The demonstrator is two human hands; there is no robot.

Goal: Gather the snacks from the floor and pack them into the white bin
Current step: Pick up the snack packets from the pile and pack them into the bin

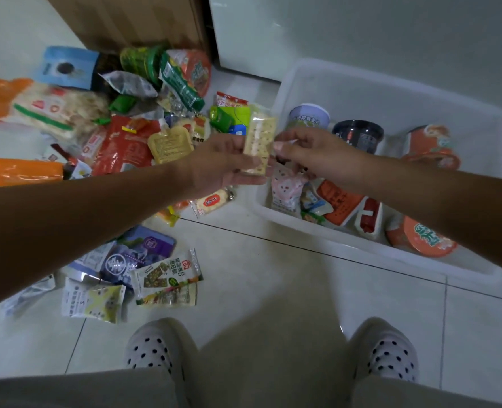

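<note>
My left hand (220,164) holds a pale cracker packet (258,139) upright just left of the white bin (361,83). My right hand (311,156) meets it from the right, its fingers pinching the packet's clear wrapper edge. The bin stands on the floor at the right and holds an orange noodle bowl (423,237), a black cup (358,135), a pale cup (308,117), another orange cup (432,145) and small packets. A heap of snack bags (120,119) covers the floor to the left. Loose packets (167,275) lie nearer my feet.
A brown cabinet (126,19) stands behind the heap, with a white wall panel (361,30) behind the bin. My two feet in dotted slippers (152,346) stand at the bottom on pale tiles. An orange bag (26,170) lies at the far left.
</note>
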